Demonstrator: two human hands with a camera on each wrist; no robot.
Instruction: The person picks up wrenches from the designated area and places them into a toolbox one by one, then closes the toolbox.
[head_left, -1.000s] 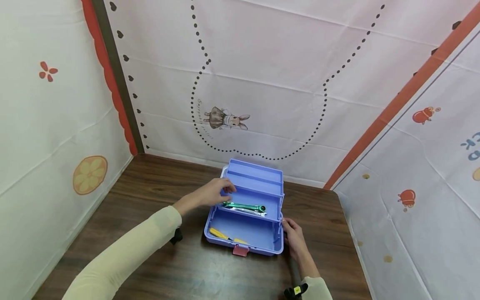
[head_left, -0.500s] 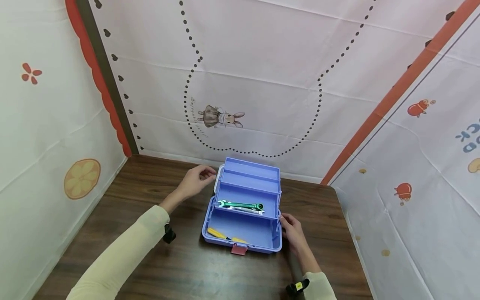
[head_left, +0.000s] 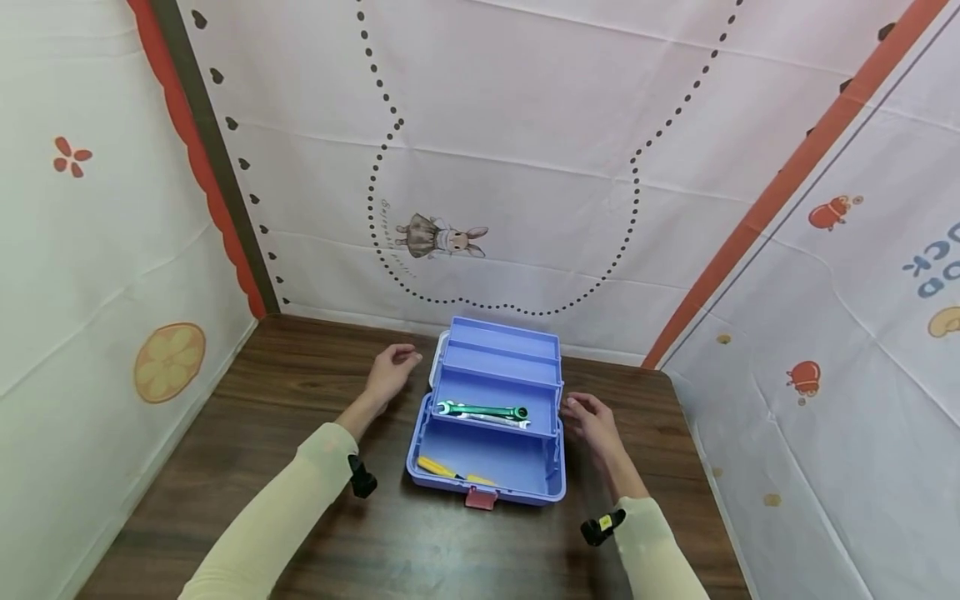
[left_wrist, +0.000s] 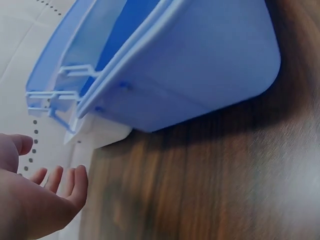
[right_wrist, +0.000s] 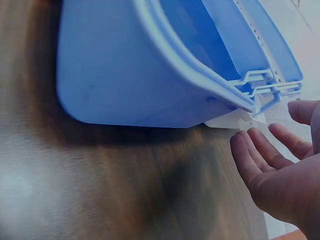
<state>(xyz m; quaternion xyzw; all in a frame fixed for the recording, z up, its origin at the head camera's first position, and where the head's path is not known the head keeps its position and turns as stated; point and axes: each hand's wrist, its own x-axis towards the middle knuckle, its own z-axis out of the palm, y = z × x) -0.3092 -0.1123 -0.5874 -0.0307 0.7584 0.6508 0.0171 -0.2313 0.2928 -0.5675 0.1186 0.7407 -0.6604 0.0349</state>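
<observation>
A blue toolbox (head_left: 491, 458) stands unfolded on the table, its two trays raised in steps toward the back. Across the lower tray (head_left: 495, 389) lie a green wrench (head_left: 487, 411) and a silver wrench (head_left: 510, 422). Yellow-handled tools (head_left: 437, 467) rest in the bottom along the front wall. My left hand (head_left: 390, 375) is off the box's left side, fingers loosely bent and holding nothing. Beside the right side, near the hinge arms (right_wrist: 260, 82), is my right hand (head_left: 594, 423), its fingers spread and holding nothing; whether a fingertip touches the box I cannot tell.
A red latch (head_left: 481, 498) hangs from the toolbox's front edge. The white lid (left_wrist: 107, 131) is folded back behind it. Printed cloth walls (head_left: 525, 208) close in the wooden table (head_left: 315, 350) at the back and on both sides.
My left hand has drawn away from the lower tray to beyond the box's left side. My right hand has shifted from the box's right rim back toward the hinges. The tools stay put.
</observation>
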